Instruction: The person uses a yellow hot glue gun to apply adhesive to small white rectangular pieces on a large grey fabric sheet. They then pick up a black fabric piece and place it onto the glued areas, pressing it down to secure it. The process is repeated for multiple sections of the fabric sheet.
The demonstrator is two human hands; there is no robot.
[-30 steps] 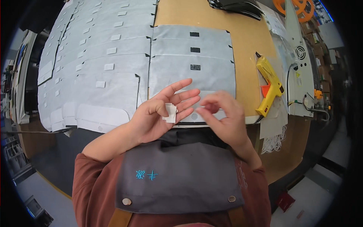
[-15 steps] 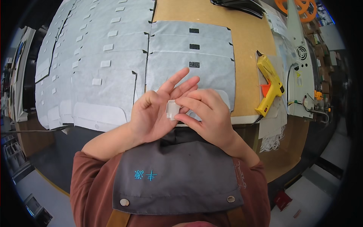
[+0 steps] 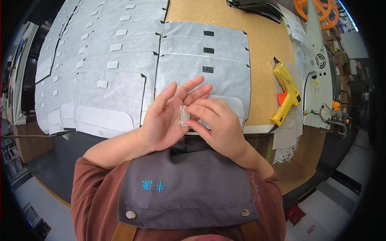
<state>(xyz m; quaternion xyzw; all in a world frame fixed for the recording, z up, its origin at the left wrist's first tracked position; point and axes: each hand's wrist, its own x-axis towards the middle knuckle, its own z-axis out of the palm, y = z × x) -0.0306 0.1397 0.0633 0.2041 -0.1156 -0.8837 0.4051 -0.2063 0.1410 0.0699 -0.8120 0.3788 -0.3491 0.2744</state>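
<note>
A small white rectangular patch (image 3: 183, 115) sits between my two hands, just above my chest. My left hand (image 3: 167, 116) holds it against its palm with the fingers stretched out. My right hand (image 3: 217, 124) pinches the patch's right edge with its fingertips. Both hands hover over the near edge of the table, in front of a grey fabric panel (image 3: 209, 76) with small black patches on it.
Stacks of grey fabric panels with white patches (image 3: 104, 68) cover the left of the cork-topped table (image 3: 265, 44). A yellow glue gun (image 3: 286, 93) lies at the right, beside a white machine (image 3: 319, 72). Orange reels (image 3: 317, 8) stand far right.
My hands were apart a second ago, then came together. The right fingers now pinch the patch held in the left palm.
</note>
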